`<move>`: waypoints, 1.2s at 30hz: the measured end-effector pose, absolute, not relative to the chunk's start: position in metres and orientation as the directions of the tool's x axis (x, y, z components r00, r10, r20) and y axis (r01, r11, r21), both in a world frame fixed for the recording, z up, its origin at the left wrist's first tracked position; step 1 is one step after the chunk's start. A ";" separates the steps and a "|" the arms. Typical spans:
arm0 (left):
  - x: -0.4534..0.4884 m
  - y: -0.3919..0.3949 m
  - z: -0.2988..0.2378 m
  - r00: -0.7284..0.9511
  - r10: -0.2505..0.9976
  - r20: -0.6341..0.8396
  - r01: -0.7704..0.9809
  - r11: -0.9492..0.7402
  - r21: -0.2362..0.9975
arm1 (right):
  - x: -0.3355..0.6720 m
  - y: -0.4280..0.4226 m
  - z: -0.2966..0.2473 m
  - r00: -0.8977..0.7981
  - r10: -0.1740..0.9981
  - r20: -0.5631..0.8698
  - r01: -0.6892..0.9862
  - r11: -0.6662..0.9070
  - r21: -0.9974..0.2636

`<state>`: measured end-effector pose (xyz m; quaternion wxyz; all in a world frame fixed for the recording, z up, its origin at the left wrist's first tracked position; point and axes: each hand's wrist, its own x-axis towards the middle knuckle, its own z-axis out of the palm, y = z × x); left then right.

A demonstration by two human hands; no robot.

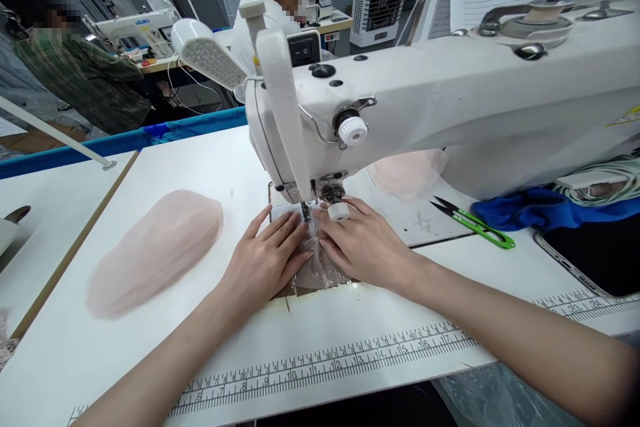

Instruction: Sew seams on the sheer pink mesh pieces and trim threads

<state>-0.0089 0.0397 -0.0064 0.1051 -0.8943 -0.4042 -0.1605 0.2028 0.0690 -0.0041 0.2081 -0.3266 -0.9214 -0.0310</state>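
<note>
White tabletop (pixel 210 167) is spread across the frame. At centre, the left hand (pixel 265 260) and right hand (pixel 365 247) are laid flat, fingers spread, pressed on a sheer fabric piece (pixel 313 270) under the sewing machine (pixel 450 100). A pink fabric stack (pixel 155 250) is seen at left and green snips (pixel 475 223) at right.

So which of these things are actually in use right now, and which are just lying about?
In use: left hand and right hand, both flat on the sheer piece; sewing machine, with that piece under its needle.
Lying about: pink pile, snips, blue cloth, phone, all untouched on the table.
</note>
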 end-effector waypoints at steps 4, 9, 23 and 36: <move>-0.009 0.037 -0.005 0.624 0.683 0.380 0.758 -0.647 -0.083 | 0.204 0.068 -0.004 -0.705 0.564 0.430 0.601 0.797 -0.058; -0.011 0.030 0.003 0.701 0.592 0.397 0.675 -0.731 -0.102 | 0.206 0.065 -0.004 -0.723 0.466 0.509 0.528 0.849 -0.027; -0.008 0.028 0.000 0.640 0.604 0.475 0.700 -0.714 -0.036 | 0.213 0.061 -0.003 -0.753 0.348 0.559 0.420 0.907 0.001; -0.004 0.023 0.000 0.707 0.542 0.455 0.671 -0.717 -0.188 | 0.211 0.062 -0.003 -0.743 0.281 0.607 0.350 0.937 -0.005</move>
